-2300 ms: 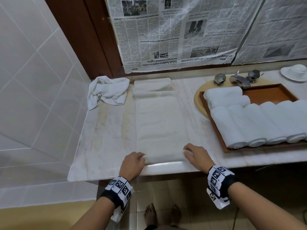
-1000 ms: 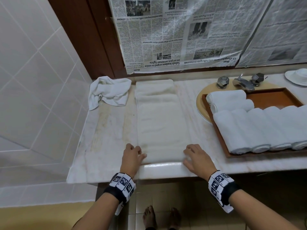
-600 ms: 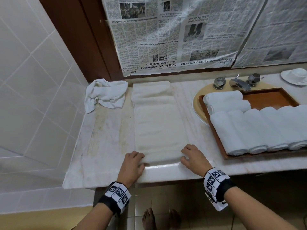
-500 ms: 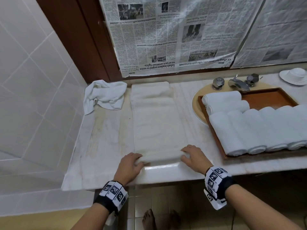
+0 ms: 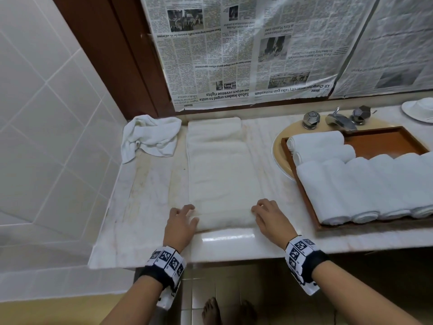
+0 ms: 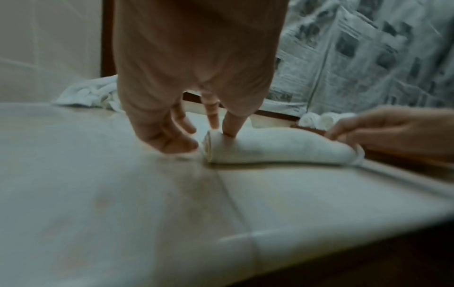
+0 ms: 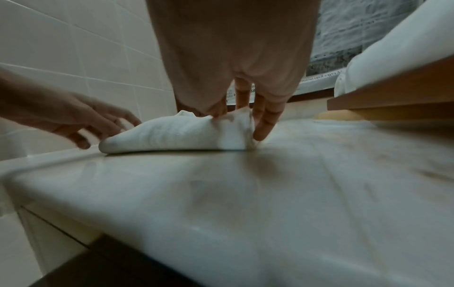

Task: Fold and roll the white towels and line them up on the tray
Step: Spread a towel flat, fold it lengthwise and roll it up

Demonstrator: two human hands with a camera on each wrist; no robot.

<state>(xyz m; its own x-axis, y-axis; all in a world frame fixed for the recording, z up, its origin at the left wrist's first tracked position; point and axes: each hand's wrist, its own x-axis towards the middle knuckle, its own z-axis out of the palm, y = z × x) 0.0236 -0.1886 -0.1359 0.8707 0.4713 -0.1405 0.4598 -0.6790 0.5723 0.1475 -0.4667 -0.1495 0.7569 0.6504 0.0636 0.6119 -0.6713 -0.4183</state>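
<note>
A long folded white towel (image 5: pixel 222 174) lies lengthwise on the marble counter (image 5: pixel 150 202). Its near end is wound into a small roll (image 5: pixel 225 220) (image 6: pixel 277 147) (image 7: pixel 172 136). My left hand (image 5: pixel 185 213) (image 6: pixel 196 134) presses straight fingers on the roll's left end. At the right end, my right hand (image 5: pixel 262 211) (image 7: pixel 240 120) pinches the bunched cloth between thumb and fingers. A wooden tray (image 5: pixel 398 139) at the right holds several rolled white towels (image 5: pixel 356 188).
A crumpled white towel (image 5: pixel 150 137) lies at the counter's back left, by the tiled wall. The tray sits over a sink with a tap (image 5: pixel 341 120). A white dish (image 5: pixel 419 110) stands far right. Newspaper (image 5: pixel 246 50) covers the wall behind.
The towel's near end has been turned over into a small roll. Both hands have shifted a little away from the counter's front edge with it.
</note>
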